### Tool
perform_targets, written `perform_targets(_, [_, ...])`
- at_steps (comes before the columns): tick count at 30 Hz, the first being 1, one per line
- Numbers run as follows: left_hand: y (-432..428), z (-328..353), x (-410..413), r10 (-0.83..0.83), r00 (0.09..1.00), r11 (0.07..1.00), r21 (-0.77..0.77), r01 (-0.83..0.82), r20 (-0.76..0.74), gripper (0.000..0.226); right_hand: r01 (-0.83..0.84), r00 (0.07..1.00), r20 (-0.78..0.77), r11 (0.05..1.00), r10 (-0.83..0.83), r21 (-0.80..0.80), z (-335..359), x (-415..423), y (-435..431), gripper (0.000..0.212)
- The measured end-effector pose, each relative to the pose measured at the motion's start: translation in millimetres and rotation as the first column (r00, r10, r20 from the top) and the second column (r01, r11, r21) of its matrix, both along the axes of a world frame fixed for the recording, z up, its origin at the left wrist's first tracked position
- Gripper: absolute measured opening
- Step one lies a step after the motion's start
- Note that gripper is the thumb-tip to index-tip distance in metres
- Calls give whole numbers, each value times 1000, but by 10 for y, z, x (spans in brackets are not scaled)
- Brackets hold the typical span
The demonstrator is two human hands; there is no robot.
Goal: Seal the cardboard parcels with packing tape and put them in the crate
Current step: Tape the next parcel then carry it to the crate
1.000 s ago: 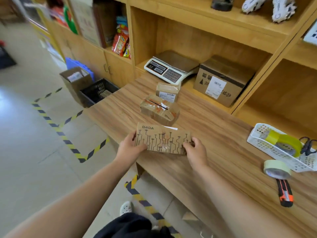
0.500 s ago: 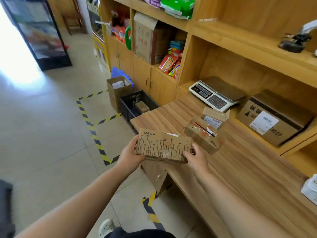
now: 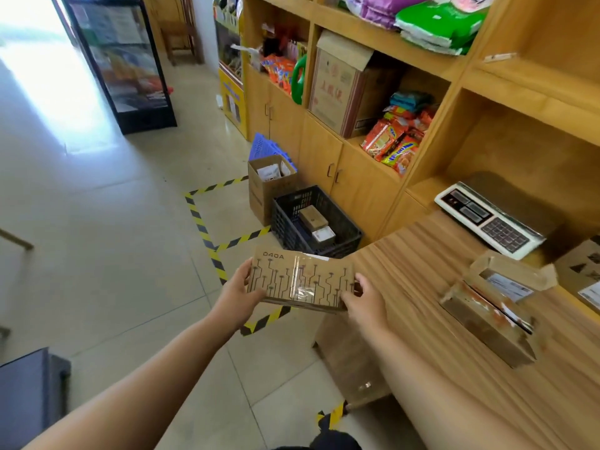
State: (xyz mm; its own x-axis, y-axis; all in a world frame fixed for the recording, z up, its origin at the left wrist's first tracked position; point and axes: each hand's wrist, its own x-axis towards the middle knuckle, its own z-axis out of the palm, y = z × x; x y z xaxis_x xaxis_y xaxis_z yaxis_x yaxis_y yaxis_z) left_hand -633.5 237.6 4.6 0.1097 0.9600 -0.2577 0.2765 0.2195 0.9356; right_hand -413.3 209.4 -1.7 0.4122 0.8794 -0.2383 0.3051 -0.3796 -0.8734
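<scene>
Parcel held level | left hand fingers curled round left end | right hand fingers curled round right end

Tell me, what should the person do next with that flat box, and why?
Probably carry the flat parcel forward and lower it into the black crate. Its top already carries clear tape, the left hand and right hand grip its ends, and the crate ahead holds two small boxes with room left.

I see both bare arms stretched forward, the forearms angling toward each other. The left hand grips the left end of the parcel, and the right hand clasps its right end, held level.
</scene>
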Motion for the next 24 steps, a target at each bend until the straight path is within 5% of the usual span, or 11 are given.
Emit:
perform_targets(6, [774, -77, -297, 34, 999, 998, -45, -34, 8, 62, -25, 1000, 11, 999, 25, -22, -135, -276, 774, 27])
perform_targets(24, [3710, -202, -370, 149, 988, 975, -174, -139, 42, 53, -122, 992, 16, 975, 127, -183, -401, -374, 3803, 33])
